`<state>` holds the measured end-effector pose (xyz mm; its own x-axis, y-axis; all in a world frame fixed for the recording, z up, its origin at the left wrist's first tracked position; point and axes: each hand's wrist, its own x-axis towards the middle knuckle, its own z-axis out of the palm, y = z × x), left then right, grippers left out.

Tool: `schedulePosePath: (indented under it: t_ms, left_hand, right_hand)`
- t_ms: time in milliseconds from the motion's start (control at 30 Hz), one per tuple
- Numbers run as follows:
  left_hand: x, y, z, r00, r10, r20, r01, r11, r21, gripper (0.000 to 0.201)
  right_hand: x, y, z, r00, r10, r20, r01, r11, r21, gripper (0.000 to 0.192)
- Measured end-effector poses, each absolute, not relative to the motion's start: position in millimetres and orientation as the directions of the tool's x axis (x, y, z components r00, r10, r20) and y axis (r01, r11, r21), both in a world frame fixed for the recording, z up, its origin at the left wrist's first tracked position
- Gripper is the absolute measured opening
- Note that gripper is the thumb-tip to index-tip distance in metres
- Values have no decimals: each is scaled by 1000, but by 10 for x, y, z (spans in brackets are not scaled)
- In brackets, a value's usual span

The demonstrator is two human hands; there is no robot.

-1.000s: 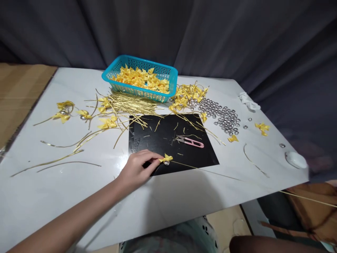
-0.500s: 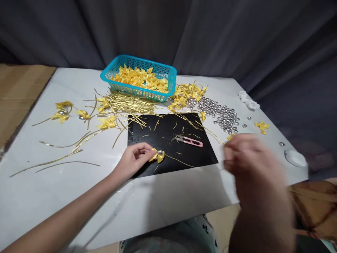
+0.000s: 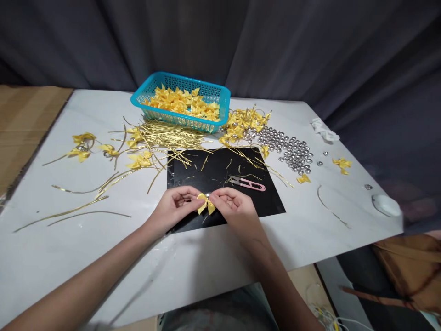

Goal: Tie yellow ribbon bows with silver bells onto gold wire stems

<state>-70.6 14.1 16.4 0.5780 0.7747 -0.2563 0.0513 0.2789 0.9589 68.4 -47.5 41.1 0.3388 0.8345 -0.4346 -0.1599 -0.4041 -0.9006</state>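
Note:
A small yellow ribbon bow (image 3: 206,205) with a silver bead at its top is pinched between both hands above the black mat (image 3: 193,179). My left hand (image 3: 181,202) grips its left side between thumb and fingers. On the other side, my right hand (image 3: 234,204) is closed at the bow's upper right, by the bead; its fingertips partly hide the bead. The gold tie that ran from the bow is not visible now. Pink thread snips (image 3: 251,185) lie on the mat just beyond my right hand, among short gold clippings.
Behind the mat stands a blue basket (image 3: 225,103) of yellow bows, with gold twist ties (image 3: 168,134) heaped in front. Silver beads (image 3: 292,151) and finished-looking bows (image 3: 244,124) lie to its right. A single gold tie (image 3: 329,209) and a white object (image 3: 386,206) are at the right.
My right hand has come left from the table's right side to the bow. A gold tie now lies on the right where that hand was. My left hand stays on the bow.

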Motion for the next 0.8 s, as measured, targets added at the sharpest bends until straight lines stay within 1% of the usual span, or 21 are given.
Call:
schedulePosePath:
  t_ms: [133, 233, 400, 533, 633, 800]
  left_hand:
    - [-702, 143, 154, 603, 747, -279, 53, 312, 949, 23]
    - [-700, 143, 166, 590, 752, -294, 57, 324, 944, 23]
    - [-710, 147, 191, 581, 767, -272, 74, 284, 956, 18]
    - [-714, 156, 192, 580, 774, -252, 76, 257, 963, 20]
    - [-713, 157, 187, 575, 777, -257, 78, 261, 962, 22]
    - [-705, 144, 190, 586, 759, -284, 74, 299, 951, 18]
  right_hand:
    - [687, -476, 356, 347, 863, -368, -134, -343, -930, 17]
    - [692, -476, 326, 354, 876, -327, -116, -306, -945, 20]
    - [699, -480, 333, 341, 878, -334, -123, -311, -942, 20]
    - [726, -504, 346, 291, 902, -318, -108, -299, -948, 22]
    - [750, -513, 342, 269, 912, -309, -105, -291, -951, 24]
    - [723, -494, 334, 304, 888, -345, -160, -310, -937, 22]
